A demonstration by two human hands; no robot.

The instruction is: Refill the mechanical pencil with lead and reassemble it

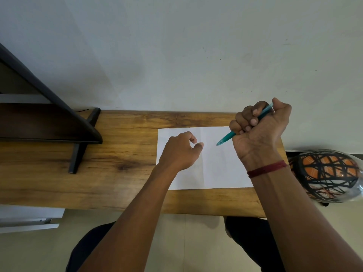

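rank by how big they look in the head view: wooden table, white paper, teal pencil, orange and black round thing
1. wooden table
2. white paper
3. orange and black round thing, cut by the frame edge, so unsure against paper
4. teal pencil, partly inside the right hand

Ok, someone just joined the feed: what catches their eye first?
First the teal mechanical pencil, gripped in the fist of the right hand above the white sheet of paper, tip pointing down-left. The left hand is over the sheet's left half, thumb and forefinger nearly pinched; whether they hold anything is too fine to tell. An orange-and-black helmet sits off the right end of the wooden table.
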